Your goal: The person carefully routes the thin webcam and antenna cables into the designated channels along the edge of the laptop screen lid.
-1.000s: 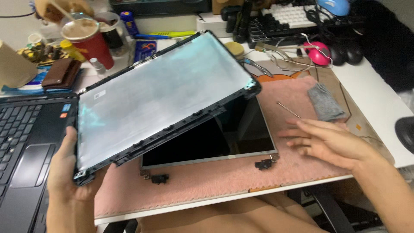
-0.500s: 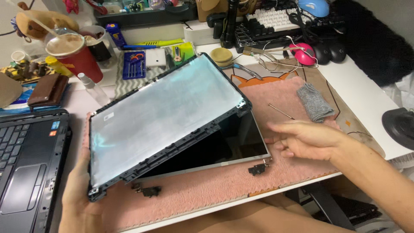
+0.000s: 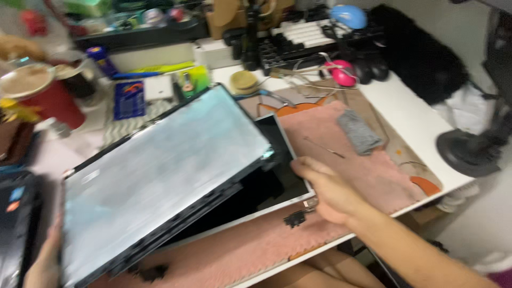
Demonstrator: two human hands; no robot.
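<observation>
Behind the tilted lid (image 3: pixel 160 181) gripped by left hand (image 3: pixel 45 261), blue package (image 3: pixel 129 100); right hand (image 3: pixel 325 189) open.

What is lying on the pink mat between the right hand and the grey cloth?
In the head view, only a thin metal rod lies on the pink mat between the right hand and the grey cloth; the rest is bare mat.

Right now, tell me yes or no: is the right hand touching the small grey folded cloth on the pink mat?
No: the right hand rests at the dark flat screen panel's corner, apart from the small grey folded cloth.
</observation>
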